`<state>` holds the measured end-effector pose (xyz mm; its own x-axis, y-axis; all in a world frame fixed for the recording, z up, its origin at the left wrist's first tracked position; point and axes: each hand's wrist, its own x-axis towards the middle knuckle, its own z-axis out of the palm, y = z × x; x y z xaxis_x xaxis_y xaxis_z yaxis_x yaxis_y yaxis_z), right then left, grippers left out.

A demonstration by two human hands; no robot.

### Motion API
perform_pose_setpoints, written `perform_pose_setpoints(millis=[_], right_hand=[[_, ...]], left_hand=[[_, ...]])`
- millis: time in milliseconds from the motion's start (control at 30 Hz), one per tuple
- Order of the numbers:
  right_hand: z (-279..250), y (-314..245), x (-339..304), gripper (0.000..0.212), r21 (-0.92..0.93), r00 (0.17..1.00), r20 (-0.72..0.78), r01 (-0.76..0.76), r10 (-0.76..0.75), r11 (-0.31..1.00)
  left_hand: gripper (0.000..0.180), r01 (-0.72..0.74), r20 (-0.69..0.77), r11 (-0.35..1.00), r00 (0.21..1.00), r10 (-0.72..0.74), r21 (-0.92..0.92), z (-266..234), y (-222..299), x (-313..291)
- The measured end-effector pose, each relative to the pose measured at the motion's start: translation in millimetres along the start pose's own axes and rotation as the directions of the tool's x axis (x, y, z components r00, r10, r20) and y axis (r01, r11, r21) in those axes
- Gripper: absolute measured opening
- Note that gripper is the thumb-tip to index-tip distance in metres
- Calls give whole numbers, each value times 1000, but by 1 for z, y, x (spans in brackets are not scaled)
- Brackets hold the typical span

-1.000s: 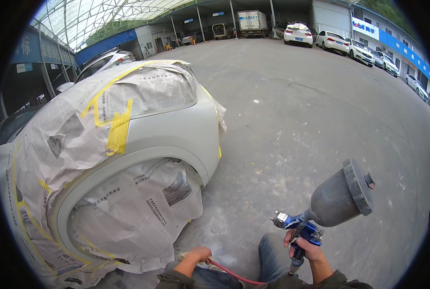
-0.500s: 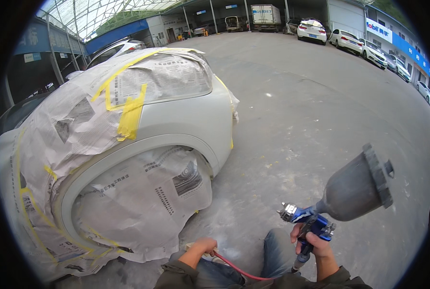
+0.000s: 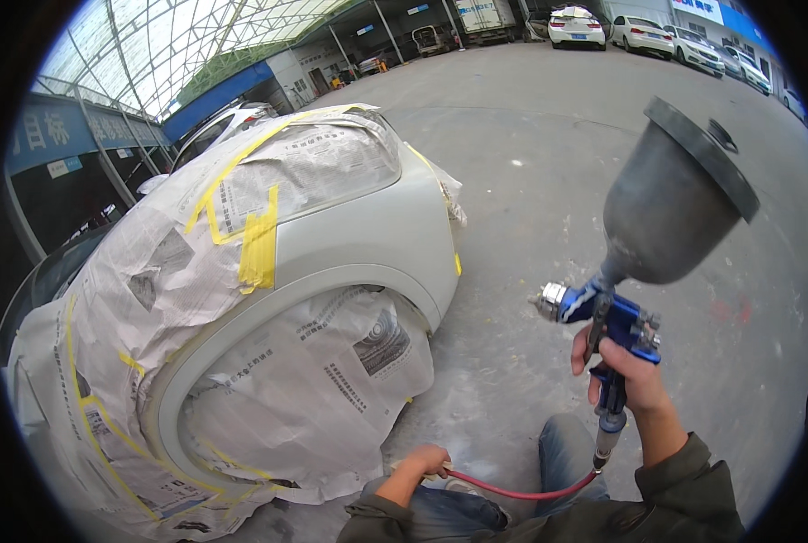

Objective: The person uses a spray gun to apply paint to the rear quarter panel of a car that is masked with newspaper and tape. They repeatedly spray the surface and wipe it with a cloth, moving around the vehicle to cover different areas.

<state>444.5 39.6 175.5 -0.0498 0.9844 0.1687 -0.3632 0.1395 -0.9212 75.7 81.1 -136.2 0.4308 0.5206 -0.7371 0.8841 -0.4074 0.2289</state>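
My right hand (image 3: 635,371) is wrapped round the handle of a blue spray gun (image 3: 616,321), held upright with its silver nozzle pointing left toward the car. On top of the gun sits a dark grey paint cup (image 3: 671,199) with a lid. A red air hose (image 3: 521,494) runs from the bottom of the handle to my left hand (image 3: 429,460), which is closed round it low in front of me. Left of the gun stands a pale car (image 3: 358,231), its rear side panel bare. Newspaper masking (image 3: 322,362) fills its wheel arch, and yellow tape (image 3: 259,249) holds more sheets above.
Concrete floor (image 3: 512,235) stretches behind and right of the car, with pale dust marks. Several parked cars (image 3: 578,29) and a box truck (image 3: 485,20) stand far off. Blue-signed bays (image 3: 78,136) under a translucent roof line the left.
My right hand has raised the spray gun, which now stands more upright. My left hand has shifted slightly right with the hose. The view has turned a little, and the car appears further right.
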Motion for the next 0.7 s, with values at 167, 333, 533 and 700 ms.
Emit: perform_pose_setpoints(millis=[167,333,533,700], right_hand=[[-6,1,12,34,-71,986,-158,42,-53,997],[-21,7,12,31,-64,961,-275,26,-42,998],[-30,20,-1,29,-63,928,-370,21,-43,998],[-38,36,-17,31,13,979,-203,-16,18,1000]], left_hand=[[32,-40,-13,997,999,39,-64,8,-11,4],[31,-21,-13,996,1000,19,-91,14,-15,9],[30,92,54,990,995,-87,-108,-10,6,-8],[30,145,114,983,985,-133,-112,-16,20,-19]])
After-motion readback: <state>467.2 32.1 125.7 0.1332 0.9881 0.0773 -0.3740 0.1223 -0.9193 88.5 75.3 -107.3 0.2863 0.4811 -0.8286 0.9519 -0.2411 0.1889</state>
